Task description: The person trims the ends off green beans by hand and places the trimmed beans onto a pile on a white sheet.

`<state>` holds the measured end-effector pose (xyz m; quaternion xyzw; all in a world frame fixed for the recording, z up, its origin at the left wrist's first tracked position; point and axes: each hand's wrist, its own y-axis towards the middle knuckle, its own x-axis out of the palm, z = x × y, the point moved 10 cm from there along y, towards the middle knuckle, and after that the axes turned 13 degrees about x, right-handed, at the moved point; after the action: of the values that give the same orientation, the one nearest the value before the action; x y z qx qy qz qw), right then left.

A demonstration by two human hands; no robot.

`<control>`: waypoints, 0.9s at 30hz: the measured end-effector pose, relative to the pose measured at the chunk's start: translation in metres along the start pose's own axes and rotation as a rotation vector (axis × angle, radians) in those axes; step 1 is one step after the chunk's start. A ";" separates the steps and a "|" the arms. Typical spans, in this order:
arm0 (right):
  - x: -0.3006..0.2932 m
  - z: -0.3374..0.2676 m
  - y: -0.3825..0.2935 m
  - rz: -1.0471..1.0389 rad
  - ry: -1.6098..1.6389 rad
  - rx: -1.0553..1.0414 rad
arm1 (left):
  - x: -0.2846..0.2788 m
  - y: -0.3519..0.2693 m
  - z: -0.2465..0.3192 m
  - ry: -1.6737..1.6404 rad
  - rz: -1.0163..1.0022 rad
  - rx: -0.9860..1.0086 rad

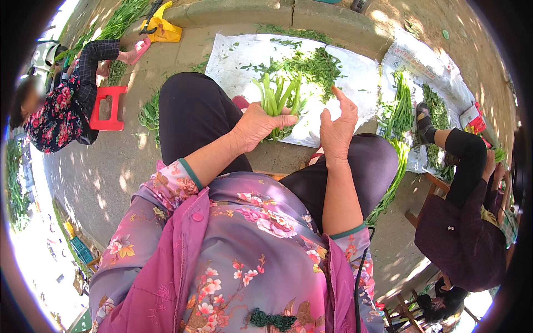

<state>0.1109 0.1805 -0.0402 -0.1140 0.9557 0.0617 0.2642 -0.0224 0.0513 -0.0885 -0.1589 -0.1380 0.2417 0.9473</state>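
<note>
A bundle of green leafy-vegetable stalks (pixel 280 95) is gripped in my left hand (pixel 259 124), its cut-looking stalk ends pointing away from me and leaves hanging below my fingers. To its right, my right hand (pixel 339 127) is raised with index finger and thumb apart, holding nothing that I can see. Beyond both hands, a white woven-plastic sheet (pixel 227 54) lies on the ground. Loose green leaves (pixel 314 62) are heaped on it, with scattered bits around. My knees in dark trousers flank the hands.
Long green stalks (pixel 397 160) lie by my right knee, near another printed sheet (pixel 420 58). A person (pixel 462 233) sits at the right. On the left another person (pixel 56 104) sits by a red plastic stool (pixel 109 109). A yellow bag (pixel 166 31) stands near the concrete kerb (pixel 233 14).
</note>
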 end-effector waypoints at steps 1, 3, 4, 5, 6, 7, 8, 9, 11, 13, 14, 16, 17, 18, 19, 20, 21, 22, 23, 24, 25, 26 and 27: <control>-0.002 -0.002 0.000 0.006 0.011 0.002 | -0.001 0.001 -0.005 0.016 0.010 0.007; 0.024 0.025 -0.007 -0.306 0.372 0.377 | 0.000 0.001 -0.007 0.044 0.019 0.015; 0.036 0.025 -0.012 -0.415 0.543 0.436 | 0.001 0.000 -0.006 0.057 0.018 0.017; 0.040 0.020 -0.015 -0.468 0.538 0.412 | 0.003 0.000 -0.005 0.069 0.018 0.019; 0.044 0.015 -0.018 -0.523 0.534 0.389 | 0.005 -0.001 -0.004 0.086 0.003 0.017; 0.048 0.009 -0.022 -0.577 0.529 0.365 | 0.008 -0.002 -0.001 0.103 -0.012 0.014; 0.052 0.013 -0.026 -0.611 0.551 0.436 | 0.011 -0.003 0.001 0.120 -0.027 0.011; 0.052 0.013 -0.026 -0.615 0.592 0.478 | 0.011 -0.003 0.002 0.130 -0.029 0.012; 0.051 0.014 -0.027 -0.625 0.672 0.561 | 0.010 -0.002 0.005 0.148 -0.032 0.014; 0.056 0.025 -0.029 -0.648 0.720 0.623 | 0.012 -0.002 0.010 0.173 -0.069 -0.033; 0.058 0.030 -0.029 -0.660 0.745 0.654 | 0.012 -0.002 0.011 0.185 -0.088 -0.056; 0.063 0.036 -0.034 -0.690 0.779 0.726 | 0.019 -0.001 0.014 0.188 -0.172 -0.029; 0.065 0.039 -0.036 -0.705 0.797 0.763 | 0.022 0.000 0.015 0.189 -0.215 -0.015; 0.067 0.040 -0.037 -0.719 0.804 0.777 | 0.022 0.002 0.014 0.203 -0.231 0.001; 0.069 0.042 -0.038 -0.733 0.811 0.791 | 0.021 0.002 0.012 0.223 -0.243 0.001; 0.070 0.043 -0.039 -0.747 0.818 0.805 | 0.021 0.002 0.012 0.243 -0.256 0.000; 0.071 0.043 -0.039 -0.751 0.846 0.805 | 0.022 0.002 0.012 0.264 -0.269 -0.001; 0.072 0.043 -0.039 -0.755 0.874 0.806 | 0.023 0.003 0.015 0.280 -0.296 0.016; 0.072 0.043 -0.039 -0.758 0.902 0.806 | 0.024 0.004 0.017 0.296 -0.324 0.033; 0.073 0.044 -0.039 -0.772 0.889 0.804 | 0.025 0.004 0.019 0.313 -0.348 0.048; 0.072 0.044 -0.039 -0.785 0.876 0.801 | 0.024 0.005 0.018 0.359 -0.355 0.042; 0.073 0.044 -0.038 -0.798 0.863 0.799 | 0.023 0.006 0.018 0.405 -0.361 0.036; 0.072 0.045 -0.037 -0.777 0.854 0.805 | 0.022 0.008 0.016 0.449 -0.370 0.031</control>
<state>0.0826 0.1393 -0.1180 -0.3548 0.8146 -0.4457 -0.1096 -0.0129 0.0728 -0.0724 -0.1659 0.0522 0.0256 0.9844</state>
